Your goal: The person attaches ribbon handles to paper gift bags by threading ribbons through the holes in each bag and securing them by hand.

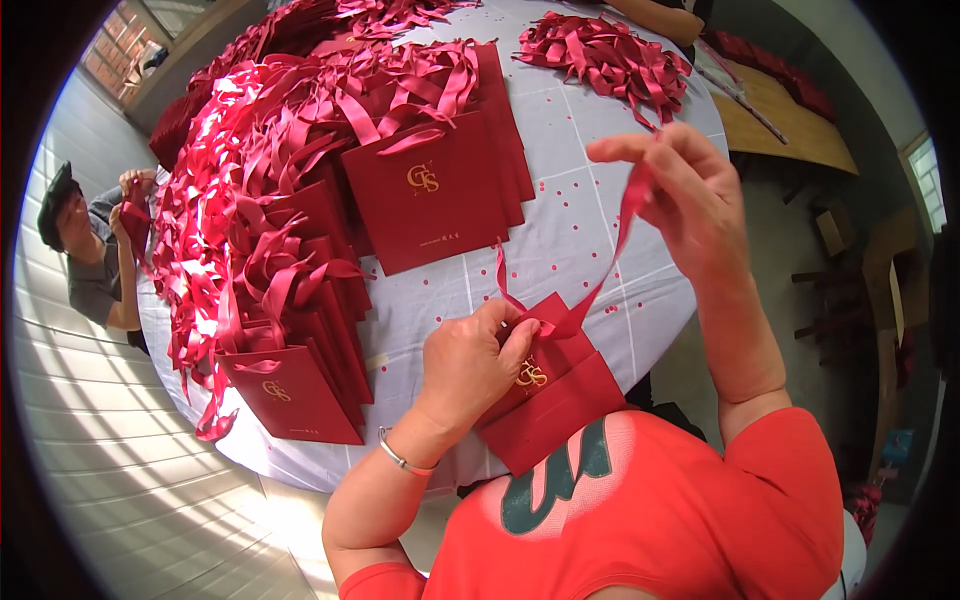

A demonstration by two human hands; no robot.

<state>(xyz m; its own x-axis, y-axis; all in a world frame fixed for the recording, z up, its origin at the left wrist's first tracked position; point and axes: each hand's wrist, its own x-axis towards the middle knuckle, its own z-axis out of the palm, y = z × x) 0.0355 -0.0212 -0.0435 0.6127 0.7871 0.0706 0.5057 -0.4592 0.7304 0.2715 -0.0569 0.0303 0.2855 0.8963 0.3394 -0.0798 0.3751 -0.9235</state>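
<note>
My left hand (470, 362) grips the top edge of a dark red paper gift bag (560, 400) with a gold emblem, held flat against my chest at the table's near edge. A red ribbon (610, 262) runs from the bag's top up to my right hand (690, 195), which pinches its end and holds it raised above the table. A silver bracelet sits on my left wrist.
The round table (590, 230) has a grey cloth dotted with red paper bits. Stacks of finished red bags with ribbon handles (300, 230) cover its left and middle. A pile of loose red ribbons (605, 55) lies far right. Another person (90, 250) sits at the left.
</note>
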